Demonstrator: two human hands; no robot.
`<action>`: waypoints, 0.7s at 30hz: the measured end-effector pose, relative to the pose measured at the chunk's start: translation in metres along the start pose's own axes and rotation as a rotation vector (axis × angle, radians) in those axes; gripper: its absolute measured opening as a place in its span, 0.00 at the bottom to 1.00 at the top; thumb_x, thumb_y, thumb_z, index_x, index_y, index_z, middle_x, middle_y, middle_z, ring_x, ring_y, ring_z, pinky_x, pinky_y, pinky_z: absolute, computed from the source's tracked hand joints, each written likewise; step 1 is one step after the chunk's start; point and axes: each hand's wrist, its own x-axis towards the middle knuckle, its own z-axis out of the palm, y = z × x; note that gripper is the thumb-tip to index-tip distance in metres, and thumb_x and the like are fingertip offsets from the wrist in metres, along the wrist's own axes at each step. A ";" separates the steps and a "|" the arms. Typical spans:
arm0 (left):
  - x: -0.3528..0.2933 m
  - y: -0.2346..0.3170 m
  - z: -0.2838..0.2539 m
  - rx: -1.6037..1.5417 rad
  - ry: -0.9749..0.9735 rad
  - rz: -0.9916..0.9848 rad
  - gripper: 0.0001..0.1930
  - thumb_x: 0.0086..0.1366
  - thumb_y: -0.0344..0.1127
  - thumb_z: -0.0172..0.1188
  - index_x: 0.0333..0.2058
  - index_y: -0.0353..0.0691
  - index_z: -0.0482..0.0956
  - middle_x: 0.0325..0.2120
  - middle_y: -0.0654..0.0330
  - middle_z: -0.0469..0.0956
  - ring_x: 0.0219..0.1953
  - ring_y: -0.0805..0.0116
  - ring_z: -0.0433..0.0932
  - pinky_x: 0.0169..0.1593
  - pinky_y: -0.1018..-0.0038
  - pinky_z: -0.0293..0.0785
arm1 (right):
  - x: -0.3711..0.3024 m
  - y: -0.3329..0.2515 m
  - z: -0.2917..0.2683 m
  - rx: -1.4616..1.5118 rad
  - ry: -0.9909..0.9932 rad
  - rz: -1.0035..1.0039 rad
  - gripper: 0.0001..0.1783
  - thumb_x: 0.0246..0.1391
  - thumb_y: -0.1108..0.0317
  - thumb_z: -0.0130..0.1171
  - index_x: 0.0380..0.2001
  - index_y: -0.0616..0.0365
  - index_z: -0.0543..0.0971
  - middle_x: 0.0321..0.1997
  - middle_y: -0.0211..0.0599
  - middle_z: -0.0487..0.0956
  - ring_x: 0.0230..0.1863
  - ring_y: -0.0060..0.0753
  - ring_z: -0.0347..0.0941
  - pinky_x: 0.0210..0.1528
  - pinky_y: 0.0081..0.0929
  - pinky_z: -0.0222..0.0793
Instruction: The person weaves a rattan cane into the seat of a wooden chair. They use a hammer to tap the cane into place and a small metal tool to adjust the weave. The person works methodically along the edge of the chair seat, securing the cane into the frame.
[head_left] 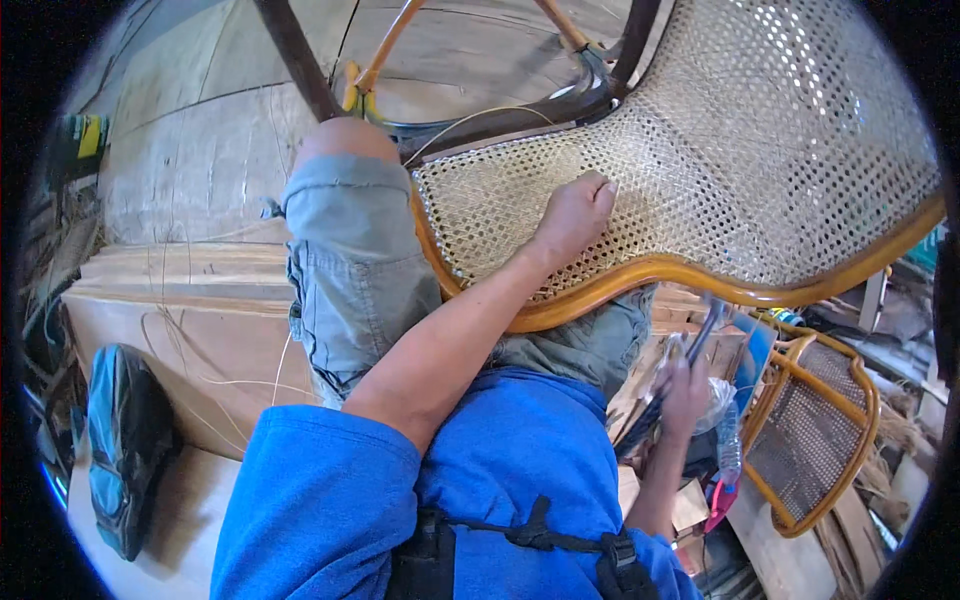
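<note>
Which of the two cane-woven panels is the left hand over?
The large, pale-woven one with the curving orange-brown edge; the left hand is over its weave. The other panel is smaller, darker-woven and off to the right.

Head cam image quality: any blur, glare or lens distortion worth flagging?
Head view: right hand soft, likely motion blur, while the left hand is clearer; head view: bright glints toward the upper right of the woven cane panel; head view: fisheye curves the pale floor panels at upper left, corners black.

No lettering, label, number or sign can be read.
</note>
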 end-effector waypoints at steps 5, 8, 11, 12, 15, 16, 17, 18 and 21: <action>0.003 -0.004 -0.003 -0.036 0.040 -0.045 0.13 0.63 0.39 0.51 0.29 0.33 0.73 0.20 0.52 0.73 0.23 0.64 0.72 0.32 0.65 0.70 | 0.072 -0.076 0.022 -0.412 -0.456 -0.121 0.10 0.52 0.64 0.54 0.32 0.60 0.73 0.20 0.29 0.69 0.20 0.18 0.66 0.23 0.21 0.62; 0.003 -0.010 0.007 0.021 0.108 0.040 0.13 0.62 0.39 0.51 0.29 0.33 0.73 0.20 0.47 0.73 0.23 0.57 0.73 0.32 0.64 0.70 | 0.124 -0.079 0.057 -0.647 -0.476 -0.235 0.12 0.53 0.62 0.54 0.30 0.61 0.72 0.20 0.34 0.71 0.19 0.24 0.68 0.23 0.26 0.64; 0.003 -0.004 0.006 -0.015 0.074 0.010 0.13 0.62 0.40 0.50 0.28 0.33 0.72 0.21 0.45 0.73 0.24 0.53 0.74 0.32 0.63 0.70 | 0.168 -0.071 0.078 -0.745 -0.430 -0.419 0.15 0.54 0.59 0.53 0.29 0.62 0.71 0.19 0.40 0.72 0.17 0.33 0.70 0.22 0.33 0.65; 0.003 -0.006 0.004 -0.017 0.078 0.000 0.14 0.62 0.40 0.50 0.28 0.33 0.72 0.21 0.45 0.73 0.24 0.53 0.74 0.31 0.63 0.70 | 0.166 -0.084 0.087 -0.734 -0.466 -0.359 0.16 0.54 0.58 0.53 0.29 0.63 0.71 0.18 0.42 0.72 0.18 0.37 0.70 0.23 0.35 0.65; 0.004 -0.005 0.001 -0.011 0.063 -0.040 0.14 0.62 0.41 0.51 0.27 0.33 0.72 0.20 0.45 0.72 0.23 0.54 0.74 0.31 0.62 0.70 | 0.161 -0.112 0.102 -0.764 -0.495 -0.274 0.19 0.55 0.55 0.51 0.30 0.64 0.70 0.20 0.49 0.73 0.22 0.47 0.72 0.27 0.41 0.67; 0.005 -0.005 0.001 -0.010 0.059 -0.043 0.14 0.62 0.41 0.51 0.27 0.33 0.71 0.20 0.45 0.72 0.23 0.54 0.74 0.31 0.62 0.70 | 0.162 -0.116 0.105 -0.782 -0.494 -0.264 0.20 0.56 0.54 0.50 0.31 0.64 0.70 0.21 0.52 0.74 0.23 0.51 0.72 0.29 0.43 0.67; 0.005 -0.005 0.001 -0.010 0.055 -0.047 0.14 0.63 0.41 0.50 0.27 0.33 0.71 0.20 0.45 0.72 0.23 0.54 0.73 0.30 0.62 0.69 | 0.169 -0.114 0.108 -0.813 -0.470 -0.316 0.21 0.56 0.53 0.49 0.31 0.65 0.70 0.23 0.54 0.74 0.26 0.54 0.73 0.31 0.45 0.67; 0.005 -0.005 0.000 -0.006 0.052 -0.053 0.14 0.63 0.41 0.50 0.27 0.33 0.71 0.20 0.45 0.72 0.22 0.54 0.73 0.30 0.62 0.69 | 0.175 -0.110 0.113 -0.841 -0.451 -0.368 0.22 0.56 0.52 0.48 0.32 0.65 0.70 0.24 0.56 0.74 0.29 0.58 0.73 0.33 0.47 0.67; 0.004 -0.003 0.000 0.001 0.048 -0.044 0.14 0.63 0.40 0.50 0.27 0.33 0.71 0.20 0.45 0.72 0.22 0.54 0.73 0.30 0.63 0.69 | 0.169 -0.120 0.117 -0.903 -0.415 -0.379 0.23 0.57 0.51 0.47 0.34 0.66 0.71 0.28 0.61 0.75 0.35 0.63 0.73 0.38 0.50 0.66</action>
